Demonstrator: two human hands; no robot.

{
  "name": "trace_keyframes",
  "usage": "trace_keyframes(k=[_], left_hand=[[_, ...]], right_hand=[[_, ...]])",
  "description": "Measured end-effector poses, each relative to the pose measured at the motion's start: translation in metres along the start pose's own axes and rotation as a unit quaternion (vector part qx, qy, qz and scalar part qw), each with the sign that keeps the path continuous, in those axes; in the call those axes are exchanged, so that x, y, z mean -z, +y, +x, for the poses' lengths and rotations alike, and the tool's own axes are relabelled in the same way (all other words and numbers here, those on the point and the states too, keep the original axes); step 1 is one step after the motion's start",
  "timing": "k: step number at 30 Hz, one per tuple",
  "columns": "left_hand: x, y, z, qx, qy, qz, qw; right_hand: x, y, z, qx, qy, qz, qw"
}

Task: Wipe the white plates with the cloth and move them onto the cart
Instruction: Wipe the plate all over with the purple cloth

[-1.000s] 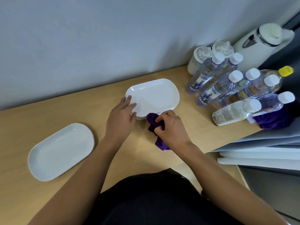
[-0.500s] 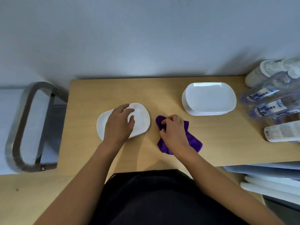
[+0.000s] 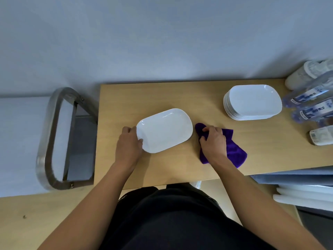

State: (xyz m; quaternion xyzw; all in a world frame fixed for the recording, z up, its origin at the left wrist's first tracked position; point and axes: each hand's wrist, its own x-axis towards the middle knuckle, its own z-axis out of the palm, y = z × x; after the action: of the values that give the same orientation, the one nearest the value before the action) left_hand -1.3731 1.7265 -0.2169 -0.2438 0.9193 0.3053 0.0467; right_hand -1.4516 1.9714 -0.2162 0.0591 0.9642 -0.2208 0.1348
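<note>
A single white oval plate (image 3: 164,129) lies on the wooden table (image 3: 180,98), a little left of the middle. My left hand (image 3: 128,141) grips its left rim, thumb on top of the edge. Just right of the plate, my right hand (image 3: 213,142) holds a bunched purple cloth (image 3: 234,152) against the tabletop, apart from the plate. A stack of several white plates (image 3: 252,102) stands at the back right of the table. The cart (image 3: 59,138) with its metal handle sits left of the table, lower down.
Several clear water bottles (image 3: 310,100) lie crowded at the table's right end, close to the plate stack. A grey wall (image 3: 162,42) runs behind the table. Pale folded sheets (image 3: 302,193) lie below the table's right front edge.
My view has swung left, from the plate stack to the single plate and the cart. My left hand went from lying flat on the single plate to gripping its left rim.
</note>
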Motion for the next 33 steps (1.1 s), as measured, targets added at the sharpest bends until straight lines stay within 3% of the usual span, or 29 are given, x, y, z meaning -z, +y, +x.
trace_keyframes(k=[4, 9, 16, 22, 28, 33], left_hand=[[0.003, -0.006, 0.005, -0.001, -0.013, -0.056, 0.998], [0.006, -0.010, 0.017, 0.000, -0.016, -0.062, 0.998], [0.013, -0.020, 0.038, -0.021, -0.037, -0.058, 0.997], [0.018, -0.026, 0.052, -0.066, -0.069, -0.055, 0.994], [0.018, -0.032, 0.063, -0.075, -0.084, -0.062, 0.992], [0.018, -0.035, 0.064, -0.065, -0.087, -0.140, 0.984]], right_hand=[[0.004, -0.015, -0.012, 0.017, 0.058, 0.081, 0.995], [-0.003, -0.048, -0.024, 0.093, 0.055, 0.101, 0.989], [-0.043, -0.071, -0.014, 0.077, -0.009, -0.055, 0.995], [-0.057, -0.092, 0.000, 0.081, -0.033, -0.086, 0.992], [-0.077, -0.122, -0.004, 0.154, -0.033, -0.132, 0.979], [-0.089, -0.136, -0.014, 0.247, -0.066, -0.145, 0.956]])
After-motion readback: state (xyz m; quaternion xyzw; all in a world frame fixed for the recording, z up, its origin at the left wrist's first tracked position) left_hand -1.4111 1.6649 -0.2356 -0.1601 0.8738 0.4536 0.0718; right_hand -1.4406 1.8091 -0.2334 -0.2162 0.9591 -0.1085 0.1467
